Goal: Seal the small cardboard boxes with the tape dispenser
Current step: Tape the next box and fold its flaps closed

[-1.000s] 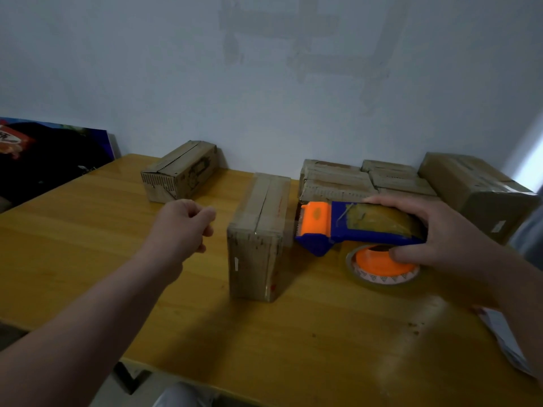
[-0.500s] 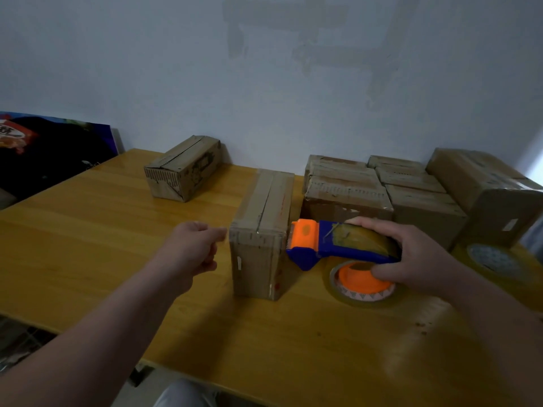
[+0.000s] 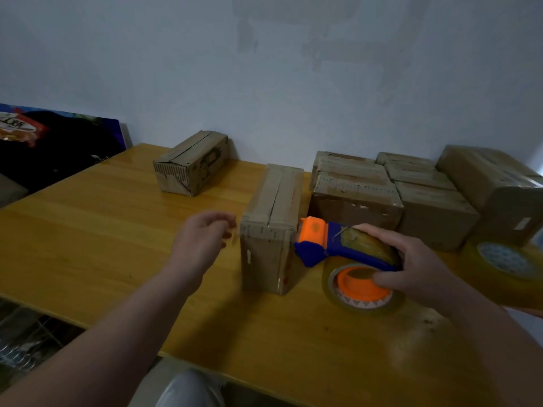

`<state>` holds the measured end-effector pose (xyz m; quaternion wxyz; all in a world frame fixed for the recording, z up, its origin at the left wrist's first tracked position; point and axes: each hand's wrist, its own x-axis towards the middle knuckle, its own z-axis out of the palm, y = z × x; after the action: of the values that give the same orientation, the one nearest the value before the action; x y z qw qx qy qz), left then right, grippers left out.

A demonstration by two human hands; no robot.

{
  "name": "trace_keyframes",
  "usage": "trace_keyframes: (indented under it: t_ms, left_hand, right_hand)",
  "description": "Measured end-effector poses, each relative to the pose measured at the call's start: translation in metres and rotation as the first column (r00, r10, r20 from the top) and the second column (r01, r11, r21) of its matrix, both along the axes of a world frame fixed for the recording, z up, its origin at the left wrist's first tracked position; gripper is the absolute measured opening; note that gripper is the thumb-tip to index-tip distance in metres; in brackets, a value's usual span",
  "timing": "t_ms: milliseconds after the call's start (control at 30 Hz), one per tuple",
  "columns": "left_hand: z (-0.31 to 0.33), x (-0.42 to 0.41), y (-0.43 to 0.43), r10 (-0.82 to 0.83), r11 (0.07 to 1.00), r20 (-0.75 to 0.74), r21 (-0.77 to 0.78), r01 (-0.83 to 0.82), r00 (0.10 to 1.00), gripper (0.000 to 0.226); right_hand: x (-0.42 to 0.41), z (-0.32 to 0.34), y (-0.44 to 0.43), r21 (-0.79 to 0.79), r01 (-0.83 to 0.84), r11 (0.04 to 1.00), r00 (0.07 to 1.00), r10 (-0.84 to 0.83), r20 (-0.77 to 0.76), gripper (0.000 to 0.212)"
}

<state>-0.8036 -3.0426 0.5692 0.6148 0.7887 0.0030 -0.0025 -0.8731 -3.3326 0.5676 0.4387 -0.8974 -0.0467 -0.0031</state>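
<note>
**Two hands, one dispenser, several cartons**

Centre of frame: small brown cardboard box [image 3: 271, 227], top seam running away from the viewer, on a yellow wooden table [image 3: 117, 245].
Just right: blue and orange plastic tape dispenser [image 3: 338, 245], its orange nose at the box's upper right edge. The right hand [image 3: 411, 265] grips it, fingers curled over its back.
Just left: left hand [image 3: 199, 245], blurred, fingers loosely curled, holding nothing.
Upper left: lone cardboard carton [image 3: 191, 163].
Right: cluster of cartons [image 3: 355, 195]; spare clear tape roll [image 3: 505, 257].
</note>
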Motion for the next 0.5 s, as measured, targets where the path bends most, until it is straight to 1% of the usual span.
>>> trace_keyframes:
  t_ms: [33,100,133,167,233,333,400,433,500]
  left_hand:
    - [0.003,-0.003,-0.003,-0.001,0.994,0.034,-0.114,0.005,0.999,0.025]
    - [0.011,-0.015,-0.015,-0.058,0.950,0.039,-0.305,0.067,0.998,0.037]
    - [0.013,-0.021,-0.021,-0.091,0.927,0.032,-0.363,0.096,0.995,0.041]
    - [0.009,-0.025,-0.026,-0.107,0.916,0.031,-0.386,0.111,0.994,0.043]
    - [0.000,-0.033,-0.032,-0.095,0.910,0.073,-0.399,0.116,0.993,0.043]
    - [-0.010,-0.032,-0.032,-0.069,0.890,0.090,-0.443,0.103,0.993,0.043]
    - [-0.027,-0.015,-0.030,-0.100,0.925,0.024,-0.366,0.102,0.995,0.041]
    - [-0.037,-0.007,-0.026,-0.104,0.945,-0.067,-0.319,0.077,0.992,0.041]
    - [-0.057,0.002,-0.015,-0.212,0.953,-0.101,-0.241,0.183,0.972,0.038]
  right_hand:
    - [0.000,-0.002,0.001,0.006,0.002,1.000,1.000,-0.002,0.000,0.080]
    - [0.000,-0.004,0.002,0.022,0.006,1.000,1.000,-0.006,-0.003,0.081]
    - [0.000,-0.004,0.002,0.032,0.008,0.999,1.000,-0.008,-0.005,0.081]
    - [-0.001,-0.006,0.002,0.038,0.011,0.999,1.000,-0.010,-0.008,0.082]
    - [-0.001,-0.008,0.002,0.032,0.008,0.999,1.000,-0.008,-0.009,0.083]
    - [-0.002,-0.011,0.005,0.055,0.020,0.998,1.000,-0.019,-0.020,0.081]
    - [-0.003,-0.013,0.007,0.062,0.030,0.998,0.999,-0.029,-0.028,0.081]
    - [-0.003,-0.014,0.008,0.064,0.035,0.997,0.999,-0.033,-0.030,0.081]
    - [-0.004,-0.014,0.009,0.069,0.038,0.997,0.999,-0.036,-0.029,0.081]
